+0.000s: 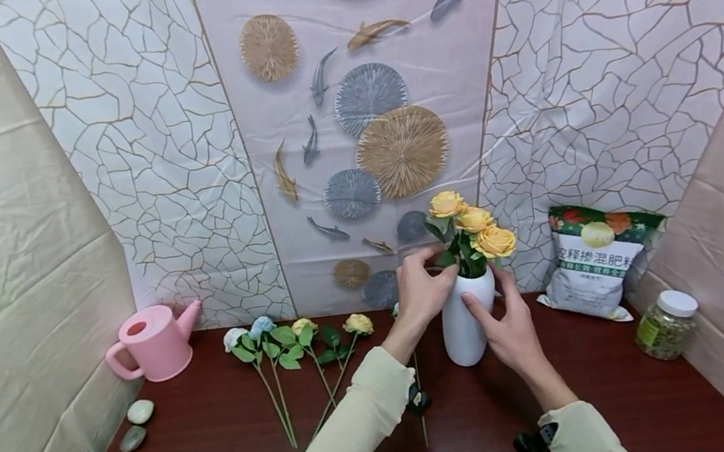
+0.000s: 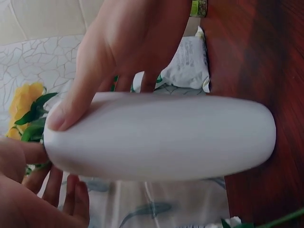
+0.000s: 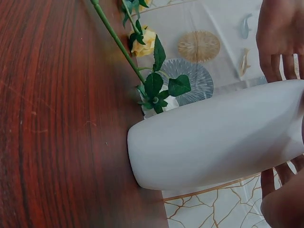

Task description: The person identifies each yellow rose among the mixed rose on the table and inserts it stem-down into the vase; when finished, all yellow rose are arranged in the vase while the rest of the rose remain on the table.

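A white vase (image 1: 464, 325) stands upright on the dark wood table. Three yellow roses (image 1: 475, 220) with green leaves rise from its mouth. My left hand (image 1: 422, 286) is at the left of the rim, its thumb and forefinger pinching among the leafy stems; leaves partly hide the fingertips. From the right, my right hand (image 1: 508, 321) grips the upper vase, thumb in front and fingers behind. The left wrist view shows that right thumb pressed on the vase (image 2: 161, 135) near its mouth, with the left hand (image 2: 38, 190) beside the rim.
Several loose flowers lie left of the vase, including a blue flower (image 1: 262, 327) and a yellow rose (image 1: 358, 324). A pink watering can (image 1: 158, 347) and two stones (image 1: 140, 411) are farther left. At right stand a fertilizer bag (image 1: 594, 266) and a white-lidded jar (image 1: 667, 326).
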The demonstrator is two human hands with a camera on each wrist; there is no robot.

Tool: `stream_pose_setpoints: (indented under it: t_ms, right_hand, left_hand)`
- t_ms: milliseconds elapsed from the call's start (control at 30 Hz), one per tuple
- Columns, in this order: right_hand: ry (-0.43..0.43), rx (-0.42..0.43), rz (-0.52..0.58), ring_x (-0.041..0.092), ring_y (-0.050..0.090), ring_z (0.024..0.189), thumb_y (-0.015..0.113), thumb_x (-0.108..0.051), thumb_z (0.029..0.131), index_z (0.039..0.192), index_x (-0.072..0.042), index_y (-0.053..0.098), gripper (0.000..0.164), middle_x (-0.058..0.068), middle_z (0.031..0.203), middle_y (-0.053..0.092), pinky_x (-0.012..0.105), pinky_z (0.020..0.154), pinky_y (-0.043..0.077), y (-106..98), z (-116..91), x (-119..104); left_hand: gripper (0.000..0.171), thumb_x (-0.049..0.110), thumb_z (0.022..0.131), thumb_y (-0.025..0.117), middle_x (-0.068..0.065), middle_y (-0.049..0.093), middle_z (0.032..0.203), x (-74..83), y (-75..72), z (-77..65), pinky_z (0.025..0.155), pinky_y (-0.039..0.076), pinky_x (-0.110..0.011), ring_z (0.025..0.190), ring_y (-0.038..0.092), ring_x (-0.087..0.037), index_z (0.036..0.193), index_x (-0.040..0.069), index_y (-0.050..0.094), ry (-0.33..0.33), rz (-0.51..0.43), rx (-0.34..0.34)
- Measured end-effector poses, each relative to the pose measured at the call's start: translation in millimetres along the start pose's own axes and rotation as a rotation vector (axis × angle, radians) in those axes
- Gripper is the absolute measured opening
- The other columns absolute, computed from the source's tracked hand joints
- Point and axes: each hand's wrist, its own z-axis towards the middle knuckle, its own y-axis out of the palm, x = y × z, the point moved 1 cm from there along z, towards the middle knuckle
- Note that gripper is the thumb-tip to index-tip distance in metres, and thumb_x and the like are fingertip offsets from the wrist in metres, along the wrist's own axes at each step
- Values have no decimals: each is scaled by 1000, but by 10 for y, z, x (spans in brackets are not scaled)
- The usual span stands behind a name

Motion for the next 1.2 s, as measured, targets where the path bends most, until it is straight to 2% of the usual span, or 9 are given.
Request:
stream_pose_setpoints:
  t_ms: [133, 233, 367, 500, 633, 867, 1100, 1200]
  right_hand:
    - [14, 1, -4, 24, 51, 131, 69, -36, 96, 157, -27, 32, 71, 5, 151, 48, 45, 99, 48, -22, -22, -120]
    - [19, 3, -15, 28, 53, 129, 69, -31, 97, 157, -18, 33, 71, 10, 149, 49, 40, 97, 49, -55, -61, -281]
    - [22, 11, -32, 28, 53, 129, 68, -29, 97, 156, -14, 34, 70, 10, 150, 49, 33, 95, 49, -89, -101, -424]
    - [18, 15, -32, 26, 54, 128, 69, -29, 97, 156, -15, 35, 69, 10, 148, 50, 32, 95, 48, -92, -114, -452]
    - [16, 11, -21, 26, 53, 127, 69, -29, 96, 156, -16, 36, 69, 11, 146, 52, 38, 96, 47, -80, -97, -425]
    - [-11, 11, -5, 17, 50, 131, 69, -43, 95, 151, -38, 37, 64, -3, 145, 51, 41, 102, 46, 0, -2, -4]
    - [-23, 12, 8, 17, 51, 131, 70, -41, 94, 150, -36, 38, 64, -3, 144, 52, 45, 103, 46, 13, 3, 3]
    - [-19, 12, 8, 20, 51, 132, 70, -38, 95, 151, -32, 38, 65, 0, 146, 51, 47, 104, 46, 13, -2, 2]
  left_hand:
    - [27, 36, 90, 62, 11, 73, 96, 4, -52, -21, 73, 58, -28, 86, 68, -3, 113, 32, 75, -3, -63, -43]
    - [28, 49, 92, 59, 14, 74, 96, 30, -61, -17, 76, 57, -29, 88, 67, -2, 109, 35, 76, 9, -87, -36]
    - [28, 55, 94, 62, 15, 74, 90, 69, -37, 10, 72, 57, -25, 82, 67, 0, 105, 35, 77, 51, -61, 9]
    - [19, 46, 94, 68, 16, 73, 85, 77, 0, 42, 69, 56, -23, 77, 65, 1, 102, 32, 77, 51, -23, 71]
    - [12, 38, 93, 71, 15, 74, 87, 61, 40, 83, 71, 56, -23, 78, 66, 1, 99, 29, 77, 20, -8, 108]
    - [13, 28, 92, 72, 12, 75, 88, 40, 87, 108, 71, 56, -23, 79, 66, 0, 104, 26, 77, -21, 8, 79]
    - [19, 40, 95, 69, 11, 74, 86, -52, 24, 58, 67, 56, -23, 79, 67, -2, 107, 29, 78, 23, -28, 18]
    - [24, 43, 98, 65, 12, 75, 94, -88, -36, 17, 72, 57, -22, 85, 68, -1, 115, 31, 76, 45, -36, -8]
